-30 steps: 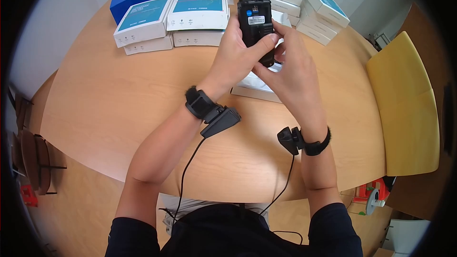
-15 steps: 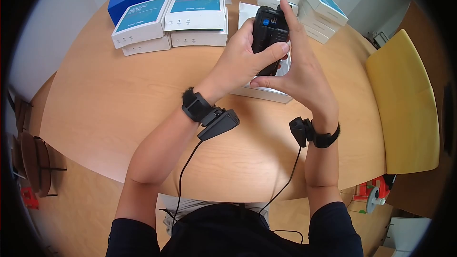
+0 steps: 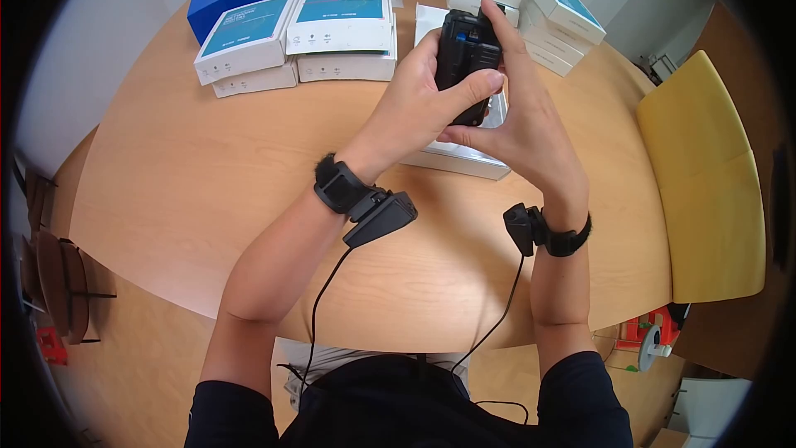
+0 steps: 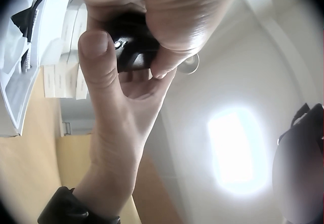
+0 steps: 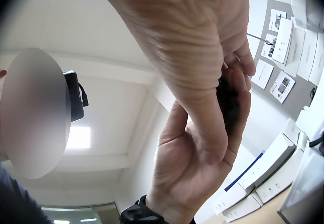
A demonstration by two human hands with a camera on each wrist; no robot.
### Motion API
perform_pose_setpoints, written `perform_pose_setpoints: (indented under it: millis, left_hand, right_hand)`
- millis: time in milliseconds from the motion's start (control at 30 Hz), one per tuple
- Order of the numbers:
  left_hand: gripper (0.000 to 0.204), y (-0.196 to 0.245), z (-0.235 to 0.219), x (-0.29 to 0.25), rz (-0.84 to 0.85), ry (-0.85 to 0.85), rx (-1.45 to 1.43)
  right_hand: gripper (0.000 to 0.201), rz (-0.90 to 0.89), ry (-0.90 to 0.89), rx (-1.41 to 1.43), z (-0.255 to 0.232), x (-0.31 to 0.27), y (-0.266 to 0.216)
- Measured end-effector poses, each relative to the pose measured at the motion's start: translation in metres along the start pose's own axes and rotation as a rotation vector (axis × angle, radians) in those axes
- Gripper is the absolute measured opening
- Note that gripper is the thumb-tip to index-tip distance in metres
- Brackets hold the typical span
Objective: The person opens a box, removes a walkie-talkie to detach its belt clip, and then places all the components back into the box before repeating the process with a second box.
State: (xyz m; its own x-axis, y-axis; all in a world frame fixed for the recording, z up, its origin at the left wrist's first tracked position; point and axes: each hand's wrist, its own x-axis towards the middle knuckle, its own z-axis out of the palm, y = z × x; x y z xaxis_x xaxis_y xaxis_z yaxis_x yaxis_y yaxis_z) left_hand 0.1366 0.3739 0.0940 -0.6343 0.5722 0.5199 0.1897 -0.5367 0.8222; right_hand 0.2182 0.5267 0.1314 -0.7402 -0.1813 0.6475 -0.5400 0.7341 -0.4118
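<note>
Head view: my left hand (image 3: 412,98) wraps the black radio (image 3: 467,58), thumb laid across its face, tilted above the open white box (image 3: 464,162). My right hand (image 3: 537,120) spans it lengthwise, index finger stretched to the top end, thumb by the lower end. I think a firm left grip does the steadying best, leaving my right fingertips light.

Left wrist view: my right thumb shows beside the radio's bottom end. How hard it presses, I cannot tell; squeezing there could twist the radio.

Right wrist view: my palms nearly enclose the radio, and only a dark strip shows between my fingers. Turning both wrists together should suit it, low over the box.
</note>
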Motion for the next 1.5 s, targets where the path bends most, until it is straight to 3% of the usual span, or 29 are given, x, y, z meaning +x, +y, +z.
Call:
perform_pose_setpoints:
  millis: [500, 1033, 1300, 1367, 1500]
  left_hand:
    - [0.058, 0.018, 0.005, 0.0, -0.219, 0.013, -0.118]
    - [0.063, 0.021, 0.013, 0.002, -0.19, 0.077, 0.008]
    - [0.061, 0.017, 0.01, 0.001, -0.252, 0.155, 0.124]
    - [0.061, 0.013, 0.009, 0.0, -0.261, 0.17, 0.156]
    - [0.071, 0.019, 0.007, -0.001, -0.305, 0.137, 0.189]
  right_hand:
    - [0.116, 0.109, -0.02, 0.083, -0.008, -0.001, -0.008]
    - [0.089, 0.101, 0.078, 0.049, -0.007, -0.001, -0.005]
    - [0.096, 0.151, 0.064, 0.007, -0.005, -0.004, -0.004]
    - [0.097, 0.045, 0.142, -0.015, 0.0, -0.005, 0.004]
    - [0.095, -0.055, 0.136, -0.217, 0.003, -0.005, 0.011]
